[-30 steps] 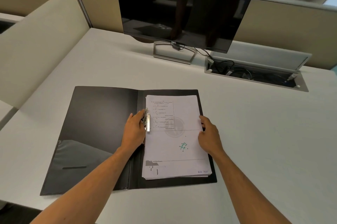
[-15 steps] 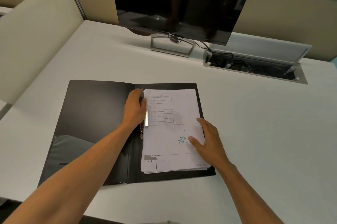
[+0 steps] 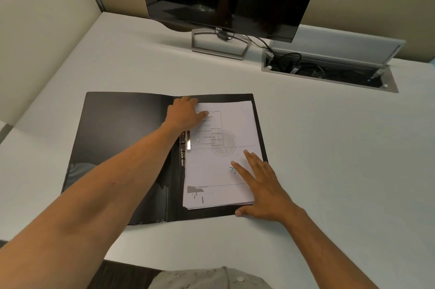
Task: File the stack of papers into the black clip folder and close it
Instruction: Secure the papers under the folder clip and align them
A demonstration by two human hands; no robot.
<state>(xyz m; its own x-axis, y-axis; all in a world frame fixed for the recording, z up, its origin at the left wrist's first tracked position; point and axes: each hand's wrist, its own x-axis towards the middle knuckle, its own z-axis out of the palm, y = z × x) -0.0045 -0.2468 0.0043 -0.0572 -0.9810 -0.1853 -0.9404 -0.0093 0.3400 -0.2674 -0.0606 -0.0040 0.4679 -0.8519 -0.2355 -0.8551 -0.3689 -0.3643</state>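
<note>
A stack of papers (image 3: 223,154) lies on the right half of the open black clip folder (image 3: 122,147) on the counter (image 3: 329,159), long axis running away from the person. The left hand (image 3: 184,112) rests flat, fingers open, on the stack's far-left corner, just beyond the metal clip (image 3: 186,141) — the right hand (image 3: 261,185), also open, presses the near-right corner. The open cover lies left of the spine, on the left hand's side — likely the nearer hand to swing it shut.

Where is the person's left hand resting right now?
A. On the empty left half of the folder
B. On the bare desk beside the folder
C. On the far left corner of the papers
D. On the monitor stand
C: the left hand lies flat on the far left corner of the papers in the open folder, above the metal clip.
</note>
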